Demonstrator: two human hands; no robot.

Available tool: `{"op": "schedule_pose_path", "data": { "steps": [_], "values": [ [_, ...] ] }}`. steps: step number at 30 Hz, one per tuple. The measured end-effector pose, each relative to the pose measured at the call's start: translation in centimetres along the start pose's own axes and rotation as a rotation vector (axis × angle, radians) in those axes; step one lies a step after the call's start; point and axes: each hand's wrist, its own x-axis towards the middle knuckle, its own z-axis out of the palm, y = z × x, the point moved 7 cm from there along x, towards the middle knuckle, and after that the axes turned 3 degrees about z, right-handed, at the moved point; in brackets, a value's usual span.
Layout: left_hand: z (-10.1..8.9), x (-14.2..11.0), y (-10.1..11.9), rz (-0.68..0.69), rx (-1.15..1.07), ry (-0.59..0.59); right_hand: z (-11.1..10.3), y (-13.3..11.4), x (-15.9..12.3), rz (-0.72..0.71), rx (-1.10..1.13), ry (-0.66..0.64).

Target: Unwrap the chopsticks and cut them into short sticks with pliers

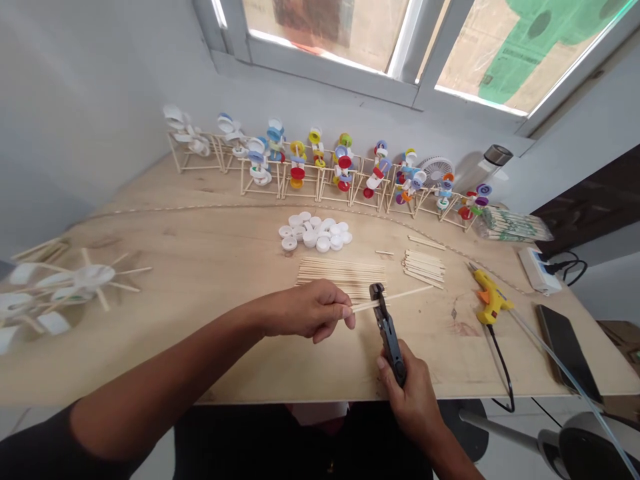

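Thin wooden sticks (364, 307) are pinched between the thumb and fingers of my left hand (320, 312); how many I cannot tell. My right hand (413, 390) is wrapped round a dark cutting tool (389, 333) that looks like pliers or a cutter. Its jaws are at the sticks, and one thin stick (413, 292) points out to the right beyond them. Just behind my left hand lies a row of long sticks (343, 270). A stack of shorter sticks (424, 268) is farther right. White bottle caps (320, 232) are heaped beyond the long sticks.
Several stick frames with coloured caps (297, 173) line the wall. At right are a yellow glue gun (493, 297), a phone (567, 350), a power strip (540, 270) and bagged sticks (515, 225). White wheel-like assemblies (93, 277) lie left. A cord (225, 207) crosses the table.
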Motion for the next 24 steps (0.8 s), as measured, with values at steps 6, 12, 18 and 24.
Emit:
{"op": "schedule_pose_path", "data": {
  "steps": [6, 12, 18, 24],
  "values": [
    [-0.3, 0.3, -0.1, 0.037, 0.118, 0.054, -0.2, 0.4, 0.6, 0.035, -0.083, 0.032],
    [-0.3, -0.1, -1.1, 0.067, 0.055, 0.149, -0.4, -0.2, 0.4, 0.037, -0.056, 0.035],
    [1.5, 0.2, -2.5, 0.103, -0.198, 0.337, -1.5, 1.3, -0.1, 0.096, 0.246, 0.096],
    [4.2, 1.5, -2.8, 0.097, -0.366, 0.475, -7.1, 4.4, 1.9, 0.177, 0.014, 0.301]
  ]
}}
